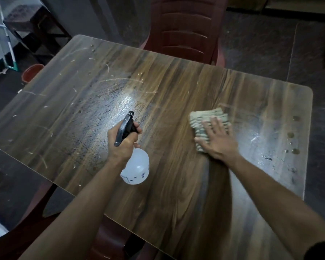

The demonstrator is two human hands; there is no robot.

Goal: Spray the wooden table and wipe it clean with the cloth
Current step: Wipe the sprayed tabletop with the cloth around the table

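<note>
The wooden table (173,87) fills the view, with wet shiny patches in its middle and on its right side. My left hand (123,142) grips the neck of a white spray bottle (137,168) with a dark trigger head, nozzle pointing away over the table's middle. My right hand (217,139) presses flat, fingers straight, on a folded grey striped cloth (204,119) lying on the table's right half. The hand covers the cloth's near part.
A dark red plastic chair (184,27) stands at the table's far side. Another red chair (109,239) sits under the near edge. A red bucket (31,72) is on the floor at the left, beside a dark stool (32,21).
</note>
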